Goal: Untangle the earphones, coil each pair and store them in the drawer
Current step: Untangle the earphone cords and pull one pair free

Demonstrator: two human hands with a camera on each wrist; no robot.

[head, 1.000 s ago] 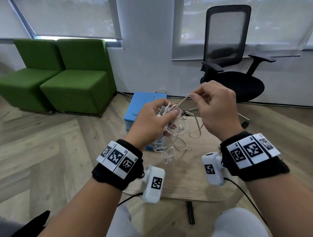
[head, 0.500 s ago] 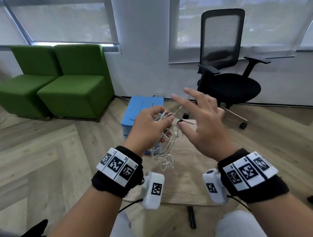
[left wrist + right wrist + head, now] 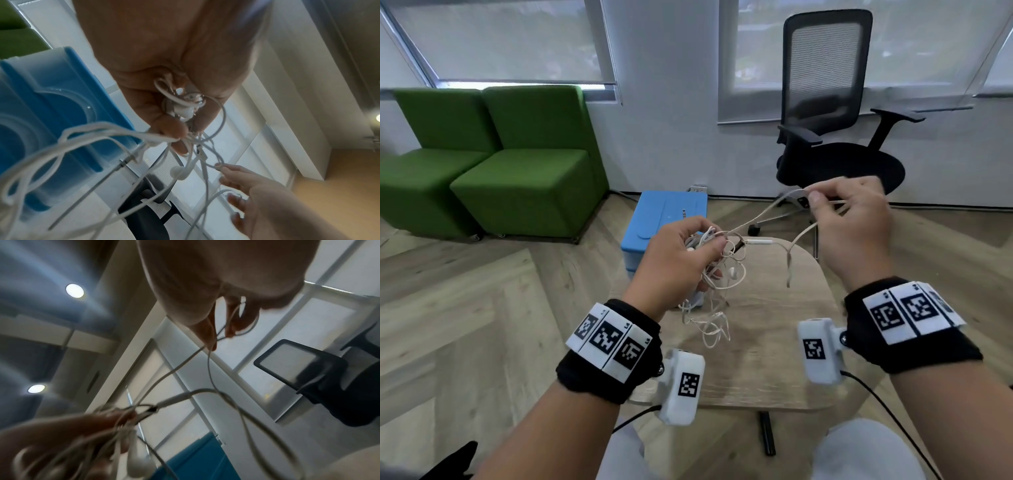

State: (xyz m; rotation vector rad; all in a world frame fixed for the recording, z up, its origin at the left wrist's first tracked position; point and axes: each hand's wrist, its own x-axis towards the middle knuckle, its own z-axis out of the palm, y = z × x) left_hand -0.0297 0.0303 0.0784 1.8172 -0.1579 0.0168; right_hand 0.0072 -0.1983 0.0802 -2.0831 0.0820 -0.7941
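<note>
A tangled bunch of white earphones [image 3: 717,274] hangs above the small wooden table [image 3: 763,359]. My left hand [image 3: 681,260] grips the knot of cords [image 3: 185,110], with loops dangling below it. My right hand [image 3: 849,219] is raised to the right and pinches one cable strand [image 3: 763,214] between thumb and fingers [image 3: 211,335], pulled taut from the bunch. A plug end [image 3: 758,242] sticks out of the knot toward the right hand. The blue drawer unit [image 3: 664,219] stands on the floor just beyond the table, its drawers mostly hidden behind my left hand.
A black office chair [image 3: 832,144] stands behind the table at the right. Two green seats [image 3: 493,161] line the wall at the left. Wooden floor surrounds the table. My knees show below the table's near edge.
My right hand, which had spread open near the bunch half a second ago, has pinched a strand and drawn it up and to the right. The left hand keeps hold of the tangle.
</note>
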